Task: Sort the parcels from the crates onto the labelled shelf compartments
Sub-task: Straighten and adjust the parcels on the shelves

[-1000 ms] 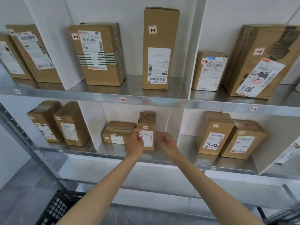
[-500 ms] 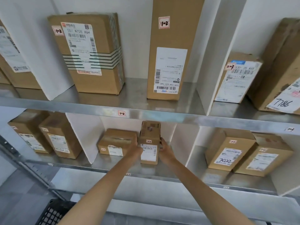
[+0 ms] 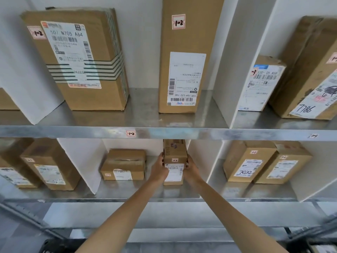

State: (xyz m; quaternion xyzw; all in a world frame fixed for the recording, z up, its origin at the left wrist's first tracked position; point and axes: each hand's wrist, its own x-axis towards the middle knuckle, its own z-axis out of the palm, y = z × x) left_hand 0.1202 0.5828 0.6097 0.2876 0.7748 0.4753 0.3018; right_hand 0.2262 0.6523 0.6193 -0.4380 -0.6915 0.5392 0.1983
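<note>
Currently, your two hands hold one item on the lower shelf, middle compartment.

Item held: small upright parcel, brown cardboard, white shipping label on its front face and a small handwritten tag above that label. It stands on the shelf metal, or just above it; contact at the base cannot be told. Your left hand presses against its left side, fingers together and wrapped toward the edge. Your right hand presses against its right side, fingers likewise closed on the cardboard.

Same compartment, to the left and apart: flat wide parcel, lying low, label on its front.

Lower shelf, left compartment: two upright parcels, side by side, beyond a white divider.

Lower shelf, right compartment: two parcels, leaning side by side, one marked 7022 by hand.

Upper shelf, edge tag reading 1-2. Above it: broad banded parcel tagged 1-2, and tall narrow parcel tagged 1-2, well apart.

Upper shelf, right compartment: small labelled parcel and a large tilted parcel marked 7786.
</note>
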